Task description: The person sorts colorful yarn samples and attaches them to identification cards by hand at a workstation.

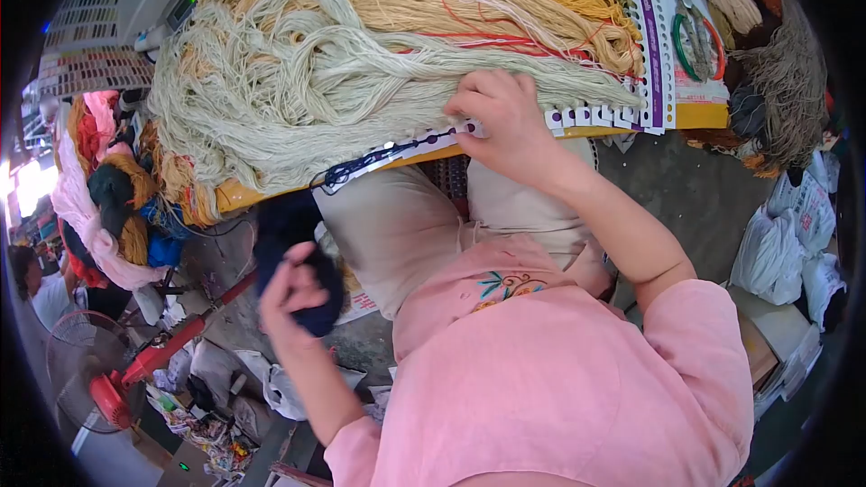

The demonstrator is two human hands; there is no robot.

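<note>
At lower left, one red fan (110,399), its cage facing the work area. Left of centre, one left hand (293,289), blurred: its fingers are curling partway, well short of a fist; whether they are gripping any thread cannot be told. Beside and behind it, one dark navy bundle (332,287) is hanging below the table edge (242,196). Upper left to upper centre, one mass of pale green threads (388,81), looped and loose at its left end, is lying across the table. Along its near side, one navy strand (379,160) is trailing over a punched white strip (568,117). Upper centre, one right hand (501,113): its fingers are bending half-closed over pale threads, the thumb is sitting apart from them by the strip; a pinch on the navy strand cannot be confirmed. Upper right, one purple-banded card (648,45), then green-and-red-handled scissors (693,41).

Hazards, as judged: the navy strand could be snagging if drawn through loose pale loops; a sharp pull could be shifting the strip off the edge; slack could be knotting.
</note>
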